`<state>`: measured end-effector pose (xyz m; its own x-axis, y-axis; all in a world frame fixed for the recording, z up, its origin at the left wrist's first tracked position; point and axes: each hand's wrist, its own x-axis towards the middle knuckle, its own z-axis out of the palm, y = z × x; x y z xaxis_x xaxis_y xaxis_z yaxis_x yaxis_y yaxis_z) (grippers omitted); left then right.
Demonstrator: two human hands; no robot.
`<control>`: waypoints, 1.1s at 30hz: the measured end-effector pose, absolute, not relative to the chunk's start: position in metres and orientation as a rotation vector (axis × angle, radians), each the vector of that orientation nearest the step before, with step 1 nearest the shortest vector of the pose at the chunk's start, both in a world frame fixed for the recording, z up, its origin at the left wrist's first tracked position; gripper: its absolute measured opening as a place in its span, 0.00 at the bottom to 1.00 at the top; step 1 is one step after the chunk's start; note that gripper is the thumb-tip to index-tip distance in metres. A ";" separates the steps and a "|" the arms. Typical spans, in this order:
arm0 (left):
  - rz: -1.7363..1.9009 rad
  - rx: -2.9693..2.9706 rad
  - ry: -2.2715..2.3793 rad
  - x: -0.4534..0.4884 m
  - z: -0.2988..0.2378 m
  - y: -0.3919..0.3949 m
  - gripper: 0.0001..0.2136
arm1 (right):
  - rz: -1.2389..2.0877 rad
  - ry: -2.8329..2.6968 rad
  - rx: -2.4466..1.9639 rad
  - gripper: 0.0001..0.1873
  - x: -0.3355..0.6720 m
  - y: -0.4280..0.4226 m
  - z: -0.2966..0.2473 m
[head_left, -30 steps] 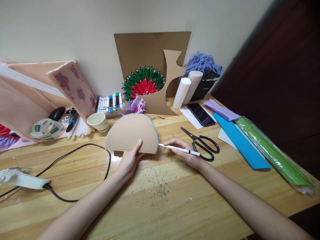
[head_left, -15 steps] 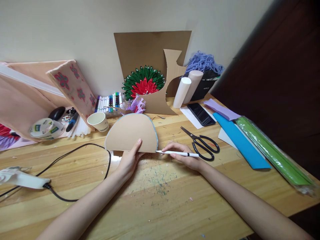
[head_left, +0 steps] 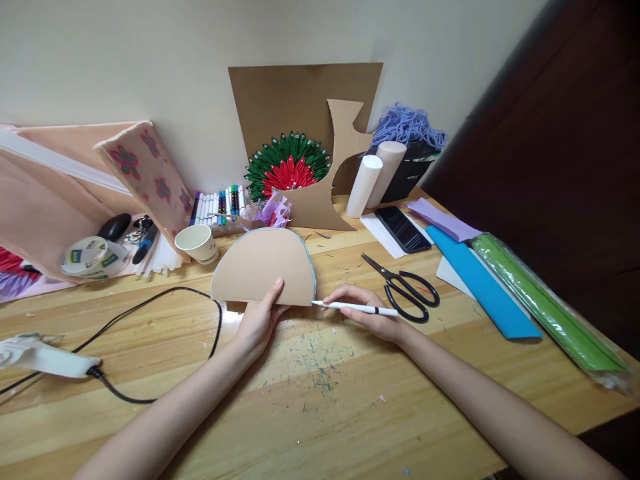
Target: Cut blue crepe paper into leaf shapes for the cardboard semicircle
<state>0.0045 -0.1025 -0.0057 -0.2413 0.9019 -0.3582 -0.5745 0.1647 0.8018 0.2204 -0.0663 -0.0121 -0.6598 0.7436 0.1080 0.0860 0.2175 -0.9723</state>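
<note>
Pale wall backs a wooden surface (head_left: 320,400) flecked with paint marks and paper scraps; a dark panel closes off the right side. Near the middle, the left hand (head_left: 260,320) pinches the straight lower edge of a cardboard half-disc (head_left: 263,267), thumb on the front face. It appears to be tipped up on that edge, and this seems to steady it and turn its blue-lined curved rim toward the other hand. The right hand (head_left: 367,312) has its grip closed around a white pen (head_left: 355,307), held low and nearly level. The tip touches the half-disc's lower right corner, and the hand's heel rests on the wood, probably for control.

Black scissors (head_left: 405,287) lie just beyond the right hand, within easy reach. A glue gun (head_left: 40,357) lies at the far left, its black cord (head_left: 165,297) looping toward the half-disc. Along the wall stand a paper cup (head_left: 199,242), a tape roll (head_left: 87,257), markers (head_left: 220,203), a red-and-green paper flower (head_left: 287,165) and a leaning cardboard sheet (head_left: 300,93). A phone (head_left: 403,229), a blue sheet (head_left: 483,283) and a green roll (head_left: 545,307) lie to the right.
</note>
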 end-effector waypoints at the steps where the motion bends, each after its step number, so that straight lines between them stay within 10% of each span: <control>1: 1.452 0.388 1.119 0.004 -0.006 -0.102 0.22 | 1.491 -1.933 -0.760 0.13 0.220 -0.067 -0.012; 16: 1.383 0.242 1.188 0.017 0.008 -0.132 0.25 | 0.588 -1.771 -1.451 0.14 0.224 0.052 -0.001; 23: 1.211 0.125 0.886 -0.014 0.007 -0.126 0.12 | 0.569 -1.741 -1.444 0.08 0.204 0.088 -0.011; 33: 0.827 -0.019 0.697 -0.021 0.002 -0.106 0.28 | 0.563 -1.763 -1.379 0.10 0.198 0.084 -0.012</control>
